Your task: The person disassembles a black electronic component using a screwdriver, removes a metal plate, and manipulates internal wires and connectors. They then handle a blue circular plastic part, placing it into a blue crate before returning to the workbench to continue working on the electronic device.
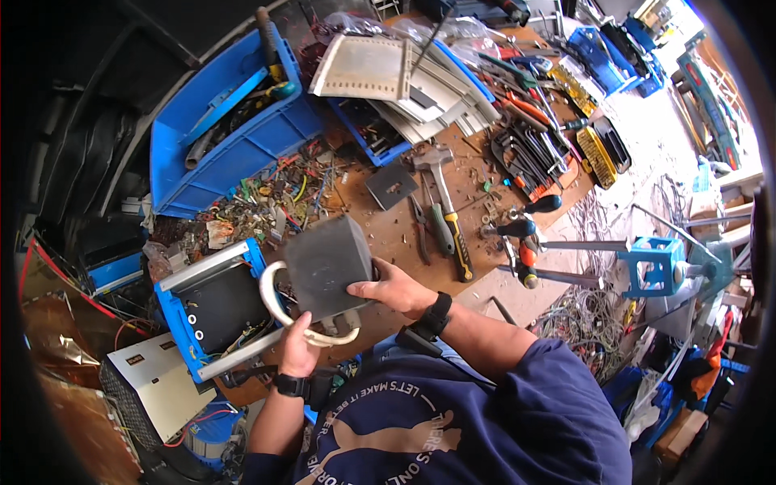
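Over the front of the workbench I hold a dark grey rectangular metal box (327, 271), tilted. My right hand (392, 289) is closed on its right side, thumb lying across the face. At the lower edge my left hand (299, 349) is closed with its thumb up against the box; its other fingers are mostly hidden. A thick cream-coloured curved cable or tube (273, 297) loops round the box's left and lower sides, passing by the left hand. Just left of the box lies an open blue-framed chassis (252, 257) with a black inside and thin wires.
Beyond the box lie a black flat plate (390, 187), pliers (420, 232) and a hammer (461, 252). Small scrap (267, 194) covers the bench before a blue crate (234, 166). Farther off are stacked metal panels (364, 69), hex keys (529, 162) and screwdrivers (517, 228).
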Available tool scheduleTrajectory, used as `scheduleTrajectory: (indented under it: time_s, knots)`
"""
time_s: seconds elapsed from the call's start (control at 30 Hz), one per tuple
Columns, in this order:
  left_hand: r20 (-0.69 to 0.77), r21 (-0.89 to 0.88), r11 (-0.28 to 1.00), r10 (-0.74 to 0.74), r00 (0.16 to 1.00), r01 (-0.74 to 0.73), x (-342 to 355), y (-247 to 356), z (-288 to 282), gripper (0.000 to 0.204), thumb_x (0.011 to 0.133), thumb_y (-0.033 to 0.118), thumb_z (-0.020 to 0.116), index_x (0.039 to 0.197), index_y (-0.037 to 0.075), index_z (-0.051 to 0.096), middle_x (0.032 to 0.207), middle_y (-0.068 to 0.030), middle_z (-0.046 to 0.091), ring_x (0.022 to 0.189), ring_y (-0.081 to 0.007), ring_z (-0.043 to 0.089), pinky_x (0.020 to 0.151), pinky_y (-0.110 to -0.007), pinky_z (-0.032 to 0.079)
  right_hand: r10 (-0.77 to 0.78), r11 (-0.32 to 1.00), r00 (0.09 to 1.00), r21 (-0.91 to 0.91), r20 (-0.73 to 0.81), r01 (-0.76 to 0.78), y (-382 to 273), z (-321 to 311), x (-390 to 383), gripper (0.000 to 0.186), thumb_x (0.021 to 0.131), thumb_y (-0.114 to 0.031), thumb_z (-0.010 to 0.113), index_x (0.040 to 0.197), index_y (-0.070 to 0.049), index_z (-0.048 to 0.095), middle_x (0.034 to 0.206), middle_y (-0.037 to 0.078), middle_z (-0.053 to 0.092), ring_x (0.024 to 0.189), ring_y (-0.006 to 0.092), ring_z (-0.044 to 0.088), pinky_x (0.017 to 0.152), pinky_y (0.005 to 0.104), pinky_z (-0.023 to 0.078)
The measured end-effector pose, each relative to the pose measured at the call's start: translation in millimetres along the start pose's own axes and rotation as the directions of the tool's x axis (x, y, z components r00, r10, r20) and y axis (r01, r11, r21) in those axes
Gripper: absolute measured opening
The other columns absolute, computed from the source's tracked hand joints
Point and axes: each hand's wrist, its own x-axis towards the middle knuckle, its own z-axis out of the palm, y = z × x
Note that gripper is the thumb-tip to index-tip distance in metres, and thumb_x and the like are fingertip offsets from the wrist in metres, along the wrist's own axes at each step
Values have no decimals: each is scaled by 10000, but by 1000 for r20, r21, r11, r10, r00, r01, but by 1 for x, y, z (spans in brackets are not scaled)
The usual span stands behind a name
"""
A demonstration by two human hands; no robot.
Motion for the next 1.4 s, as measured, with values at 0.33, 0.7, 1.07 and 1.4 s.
scheduleTrajectory:
  time_s: [0.33,0.7,1.07,1.4]
  knots:
    - [-127,-48,985,-172,977,167,19,7,0,372,930,232,525,1233,16,523,1206,-105,604,1097,-249,580,972,-402,441,292,956,951,-16,-100,-294,57,-15,40,668,796,-318,739,1272,77,486,1191,142,596,1047,218,581,906,331,455]
    - [-122,-52,992,-118,985,112,22,-1,-16,310,907,208,583,1168,43,567,1162,-75,622,1038,-221,600,924,-382,460,401,914,916,76,-1,-400,29,-15,31,576,823,-290,717,1240,57,524,1138,118,623,994,195,608,864,324,481]
    - [-18,193,968,166,986,-159,5,-3,0,483,926,187,546,1360,25,409,1276,-86,535,1162,-210,520,1008,-377,395,96,993,994,72,-50,-92,33,-15,25,651,809,-281,723,1280,88,467,1198,162,585,1065,231,581,933,321,451]
    - [-144,-133,979,-171,975,152,32,7,-6,339,930,222,552,1214,37,542,1181,-94,613,1067,-256,594,944,-406,460,366,930,927,13,-83,-366,33,-15,47,523,814,-339,712,1138,55,599,1043,122,648,928,218,613,831,327,471]
